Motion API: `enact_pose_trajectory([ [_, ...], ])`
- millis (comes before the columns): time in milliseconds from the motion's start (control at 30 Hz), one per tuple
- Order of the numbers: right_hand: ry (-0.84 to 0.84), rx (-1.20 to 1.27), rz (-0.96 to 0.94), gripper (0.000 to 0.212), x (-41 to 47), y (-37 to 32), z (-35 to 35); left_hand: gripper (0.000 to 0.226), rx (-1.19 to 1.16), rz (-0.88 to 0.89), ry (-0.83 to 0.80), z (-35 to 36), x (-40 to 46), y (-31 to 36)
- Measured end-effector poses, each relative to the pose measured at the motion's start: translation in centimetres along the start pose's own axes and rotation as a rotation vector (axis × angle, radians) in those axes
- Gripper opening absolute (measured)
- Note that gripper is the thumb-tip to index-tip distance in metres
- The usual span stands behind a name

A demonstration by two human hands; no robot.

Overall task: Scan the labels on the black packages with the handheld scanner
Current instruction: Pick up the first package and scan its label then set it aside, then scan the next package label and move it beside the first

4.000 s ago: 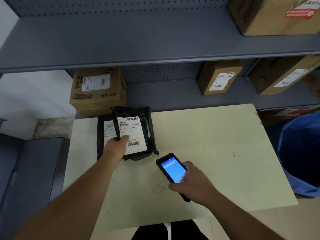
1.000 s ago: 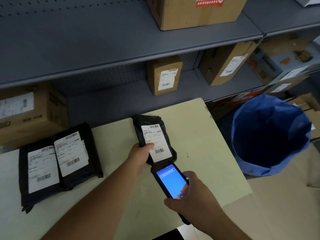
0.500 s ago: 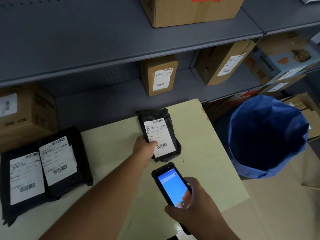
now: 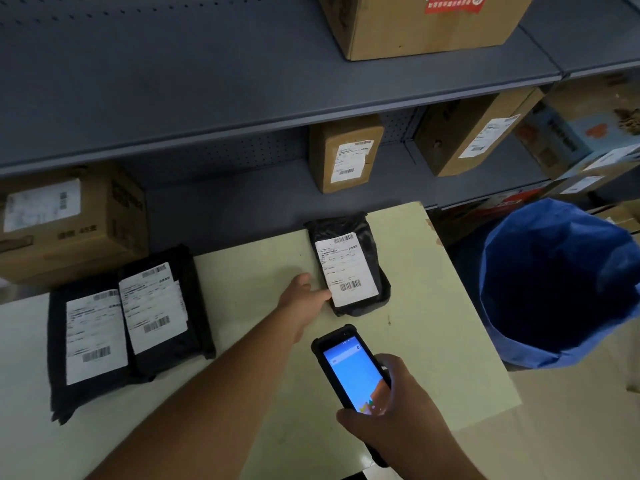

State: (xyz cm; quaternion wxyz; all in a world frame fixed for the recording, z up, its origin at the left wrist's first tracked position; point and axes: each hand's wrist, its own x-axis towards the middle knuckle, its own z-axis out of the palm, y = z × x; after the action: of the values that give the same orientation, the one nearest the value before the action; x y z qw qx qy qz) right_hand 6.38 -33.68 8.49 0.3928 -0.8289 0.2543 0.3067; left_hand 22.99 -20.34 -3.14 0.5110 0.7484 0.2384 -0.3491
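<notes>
A small black package (image 4: pixel 375 252) with a white barcode label lies flat on the pale table (image 4: pixel 249 268) near its far right edge. My left hand (image 4: pixel 304 296) rests beside it, fingertips touching its lower left corner, thumb spread away. Two larger black packages, one (image 4: pixel 90 344) partly under the other (image 4: pixel 162 306), lie label-up at the table's left. My right hand (image 4: pixel 398 420) grips the black handheld scanner (image 4: pixel 349 372), its blue screen lit, held above the table just in front of the small package.
A blue bin (image 4: pixel 561 289) stands on the floor right of the table. Grey shelving (image 4: pixel 242 109) runs behind, with labelled cardboard boxes: one at left (image 4: pixel 69 223), one in the middle (image 4: pixel 344 152), others at right (image 4: pixel 474 129).
My left hand carried the small package from the pile to the table's far right and laid it flat; its grip has loosened. The scanner has drawn back from the label.
</notes>
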Motion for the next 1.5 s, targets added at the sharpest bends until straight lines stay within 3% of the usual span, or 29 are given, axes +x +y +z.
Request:
enact_pose_trajectory([
  [167, -0.023, 0.017, -0.042, 0.071, -0.7, -1.9, 2.3, 0.073, 0.092, 0.051, 0.038, -4.7, -1.8, -2.6],
  [667, -0.132, -0.059, -0.151, 0.077, -3.7, -7.2, 10.6, 0.063, 0.018, 0.07, 0.25, -18.8, -6.4, -9.7],
  [1067, -0.168, -0.136, -0.193, 0.075, -4.5, -10.7, 15.9, 0.058, -0.009, -0.04, 0.597, -28.2, -7.2, -15.8],
  [1200, -0.174, -0.158, -0.187, 0.077, -4.4, -11.6, 17.0, 0.07, 0.215, -0.152, 0.763, -30.3, -7.2, -17.9],
  [1367, -0.191, -0.164, -0.156, 0.084, -4.2, -12.5, 17.7, 0.09, 0.247, -0.268, 0.73, -31.6, -6.3, -18.8],
  [1500, -0.191, -0.185, -0.148, 0.085, -4.1, -13.1, 18.0, 0.094, 0.08, -0.313, 0.648, -32.6, -4.4, -18.8],
])
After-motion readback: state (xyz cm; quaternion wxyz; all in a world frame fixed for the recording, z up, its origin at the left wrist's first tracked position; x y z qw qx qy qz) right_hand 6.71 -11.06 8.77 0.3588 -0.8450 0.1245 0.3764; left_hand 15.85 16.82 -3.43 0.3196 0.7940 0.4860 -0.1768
